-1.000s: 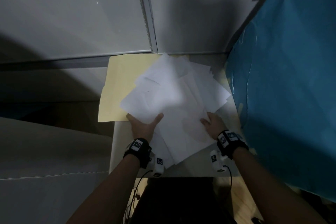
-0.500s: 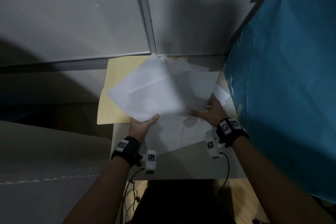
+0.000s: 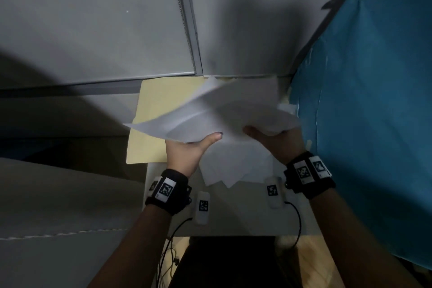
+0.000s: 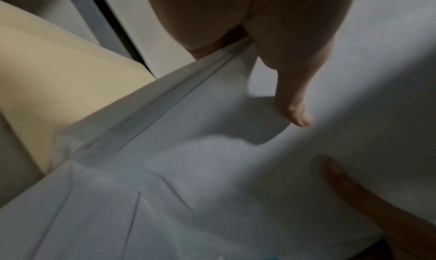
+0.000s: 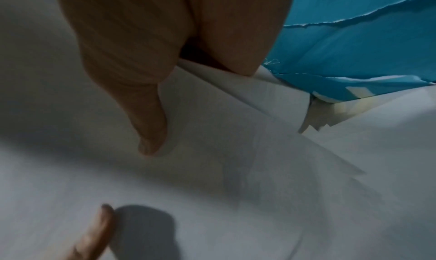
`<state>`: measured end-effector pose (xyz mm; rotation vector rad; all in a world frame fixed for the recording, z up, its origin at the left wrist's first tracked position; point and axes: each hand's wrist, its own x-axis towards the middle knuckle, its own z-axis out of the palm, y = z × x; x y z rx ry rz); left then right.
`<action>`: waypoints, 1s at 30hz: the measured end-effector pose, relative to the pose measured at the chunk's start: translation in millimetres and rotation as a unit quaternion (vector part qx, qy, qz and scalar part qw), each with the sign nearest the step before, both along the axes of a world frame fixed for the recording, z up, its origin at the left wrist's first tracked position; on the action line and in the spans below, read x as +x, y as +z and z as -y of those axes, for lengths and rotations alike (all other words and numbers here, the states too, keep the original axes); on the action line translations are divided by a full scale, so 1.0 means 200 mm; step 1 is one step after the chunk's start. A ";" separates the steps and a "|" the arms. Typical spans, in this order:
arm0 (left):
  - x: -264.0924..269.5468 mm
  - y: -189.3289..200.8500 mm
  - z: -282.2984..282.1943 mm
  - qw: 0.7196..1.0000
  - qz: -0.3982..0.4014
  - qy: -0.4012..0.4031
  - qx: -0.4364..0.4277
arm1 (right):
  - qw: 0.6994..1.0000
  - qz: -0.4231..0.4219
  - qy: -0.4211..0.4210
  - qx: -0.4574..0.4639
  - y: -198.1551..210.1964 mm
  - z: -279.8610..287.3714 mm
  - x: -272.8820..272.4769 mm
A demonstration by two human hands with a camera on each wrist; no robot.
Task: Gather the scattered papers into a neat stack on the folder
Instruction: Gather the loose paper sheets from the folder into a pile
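A loose bundle of white papers (image 3: 224,110) is raised off the table, tilted and blurred. My left hand (image 3: 187,149) grips its near left edge, thumb on top (image 4: 295,113), fingers hidden beneath. My right hand (image 3: 275,140) grips the near right edge, its thumb (image 5: 151,133) lying on the top sheet. More white sheets (image 3: 231,168) lie flat on the table between my wrists. The cream folder (image 3: 159,105) lies at the left, partly under the raised papers and hanging over the table's left edge; it also shows in the left wrist view (image 4: 59,81).
A blue cloth panel (image 3: 369,100) stands close along the right side. A grey partition wall (image 3: 93,30) with a metal strip rises just behind the folder. The small white table (image 3: 233,217) ends near my wrists; cables hang below its front edge.
Both hands have gone from pressing the spread sheets flat to gripping a bundle and lifting it. The left hand's side has swung up and left over the folder.
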<state>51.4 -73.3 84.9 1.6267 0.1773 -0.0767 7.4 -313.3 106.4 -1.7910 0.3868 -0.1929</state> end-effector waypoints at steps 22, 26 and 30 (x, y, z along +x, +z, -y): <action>0.09 0.05 0.02 0.999 -0.005 0.011 0.035 | 0.998 -0.005 0.029 0.057 -0.02 -0.05 0.06; 0.04 0.01 0.07 0.998 -0.051 0.031 0.029 | 0.996 -0.037 -0.028 0.078 -0.08 -0.12 0.03; 0.05 0.07 0.06 0.999 0.012 0.040 0.002 | 0.996 0.017 -0.038 0.074 -0.01 -0.06 0.02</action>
